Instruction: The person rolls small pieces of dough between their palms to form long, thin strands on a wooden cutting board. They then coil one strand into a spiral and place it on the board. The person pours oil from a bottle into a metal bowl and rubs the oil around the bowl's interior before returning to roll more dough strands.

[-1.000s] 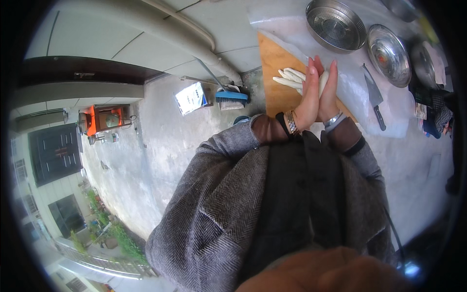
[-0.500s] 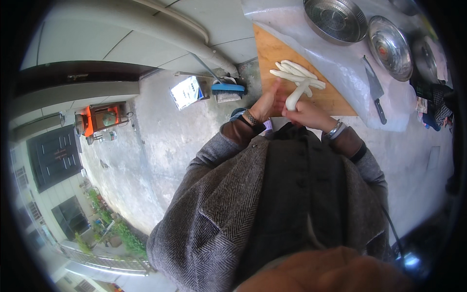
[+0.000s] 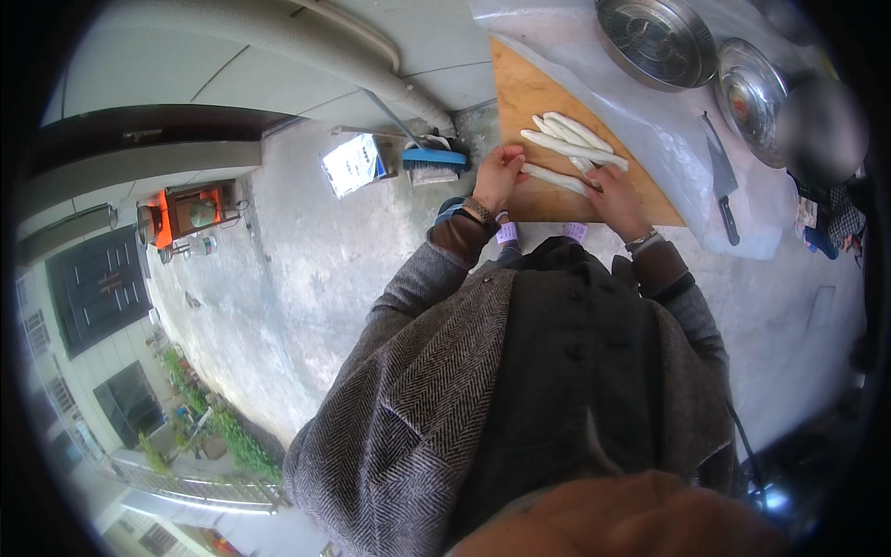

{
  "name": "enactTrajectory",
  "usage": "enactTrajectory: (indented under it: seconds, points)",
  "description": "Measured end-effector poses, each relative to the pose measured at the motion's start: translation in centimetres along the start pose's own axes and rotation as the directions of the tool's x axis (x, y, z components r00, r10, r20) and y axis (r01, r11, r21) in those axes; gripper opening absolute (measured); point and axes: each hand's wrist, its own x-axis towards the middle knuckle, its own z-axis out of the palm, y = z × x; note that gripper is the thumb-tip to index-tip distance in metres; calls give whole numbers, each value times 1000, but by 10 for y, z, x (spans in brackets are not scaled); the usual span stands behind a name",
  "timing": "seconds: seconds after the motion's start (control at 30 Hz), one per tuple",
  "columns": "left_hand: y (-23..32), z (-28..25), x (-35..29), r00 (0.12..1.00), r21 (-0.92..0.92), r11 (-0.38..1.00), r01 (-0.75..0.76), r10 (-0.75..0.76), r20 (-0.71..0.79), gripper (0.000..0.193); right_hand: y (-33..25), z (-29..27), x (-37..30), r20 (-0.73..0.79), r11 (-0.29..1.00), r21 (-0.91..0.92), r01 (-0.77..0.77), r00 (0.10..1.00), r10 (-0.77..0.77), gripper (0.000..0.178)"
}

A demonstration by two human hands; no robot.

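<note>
A person in a grey herringbone coat (image 3: 436,381) is holding a white, dough-like roll (image 3: 555,177) by its two ends, low over the near part of a wooden board (image 3: 531,88). The left hand (image 3: 501,176) is pinching one end, its grip closing thumb against fingertips; the right hand (image 3: 615,197) is pinching the other, its grip looking just as narrow. The roll is no longer jutting from the right hand alone, and the palms, pressing together a second ago, are now staying well apart. That change is apparently shifting the work from pressing between palms to handling by the fingertips, with both ends under control. Just beyond, more white rolls (image 3: 568,139) are lying in a loose, overlapping heap. A knife (image 3: 721,181) is resting on the plastic sheet (image 3: 673,158) to the right, near a round metal pan (image 3: 654,46). On the floor, a white printed packet (image 3: 351,167) is showing dark lettering too small to make out, while lilac patches (image 3: 575,231) on the footwear are bearing equally unreadable marks.
</note>
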Motion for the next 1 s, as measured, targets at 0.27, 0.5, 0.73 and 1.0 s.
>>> enactTrajectory:
  seconds: [0.27,0.5,0.73,1.0]
  points:
    - [26,17,35,756,703,467,-536,636,154,43,1,-15,24,-242,991,-134,-29,970,-4,58]
    - [45,45,58,784,720,363,-591,466,409,72,-14,-6,40,-127,957,-269,-113,989,81,85]
    - [61,41,58,828,811,197,-551,254,500,86,-8,-2,52,-93,958,-232,-169,984,151,76]
    - [65,39,51,743,707,251,-661,348,571,85,-8,-17,53,-138,943,-310,-119,987,80,81]
